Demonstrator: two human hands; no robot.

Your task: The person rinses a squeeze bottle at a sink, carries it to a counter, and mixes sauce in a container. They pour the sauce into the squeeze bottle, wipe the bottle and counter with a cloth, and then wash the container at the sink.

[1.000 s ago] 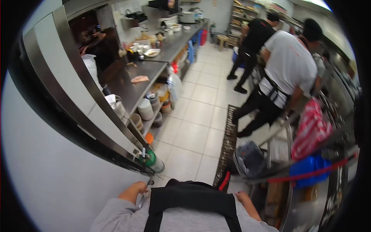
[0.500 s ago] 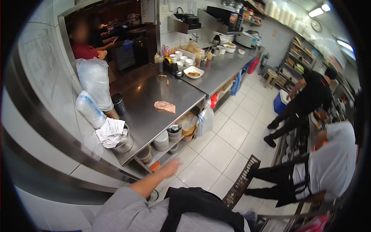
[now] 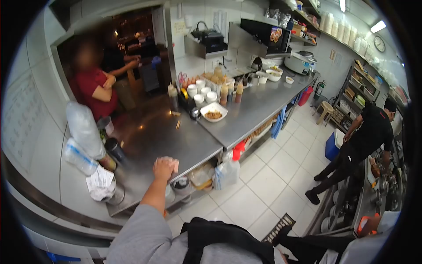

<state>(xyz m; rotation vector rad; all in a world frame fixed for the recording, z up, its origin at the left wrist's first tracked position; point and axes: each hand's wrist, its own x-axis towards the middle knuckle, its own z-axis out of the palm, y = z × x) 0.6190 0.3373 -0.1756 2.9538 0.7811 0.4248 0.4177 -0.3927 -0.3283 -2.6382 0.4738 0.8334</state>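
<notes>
My left hand reaches out over the front edge of the steel counter and is closed on a pinkish cloth, which shows past my fingers on the right. My right hand is out of sight. Further back on the counter stand a white square bowl of food, a round metal object and stacked white cups. A metal pot holding crumpled papers is to the left of my hand.
Plastic bags and a dark cup line the counter's left side. A person in red stands beyond the pass opening. A co-worker in black works at the right; another person's legs are at lower right.
My left arm has stretched forward to the counter and my hand has taken hold of the cloth. The view has turned left and come nearer to the counter.
</notes>
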